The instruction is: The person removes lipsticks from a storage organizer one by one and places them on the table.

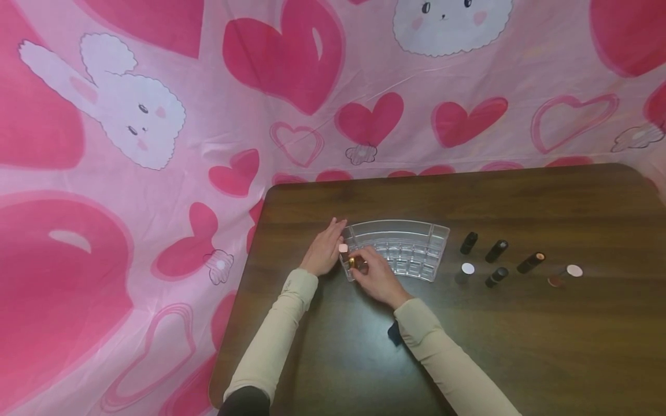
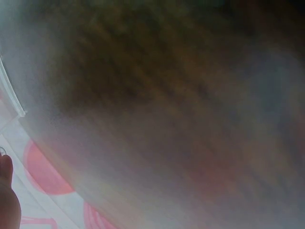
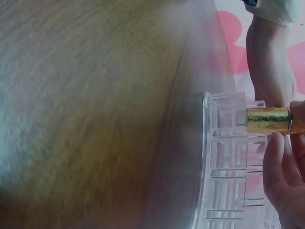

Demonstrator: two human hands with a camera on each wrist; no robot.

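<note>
A clear, curved cosmetics organizer [image 1: 398,231] with small compartments stands on the table. At its front left corner my right hand [image 1: 381,280] pinches a gold lipstick tube [image 3: 268,120] between thumb and fingers. In the right wrist view, the tube's end is at the mouth of an end compartment. My left hand [image 1: 325,251] rests against the organizer's left side, its fingers extended. A tube with a pale pink top [image 1: 343,248] shows between the hands. The left wrist view is mostly blurred, with part of a hand [image 2: 8,200] at its left edge.
To the organizer's right stand several dark lipstick tubes [image 1: 496,251] and two pale-capped containers, one nearer [image 1: 467,269] and one farther right [image 1: 574,270]. The brown table [image 1: 333,358] meets a pink heart-patterned cloth [image 1: 198,138] behind and at the left.
</note>
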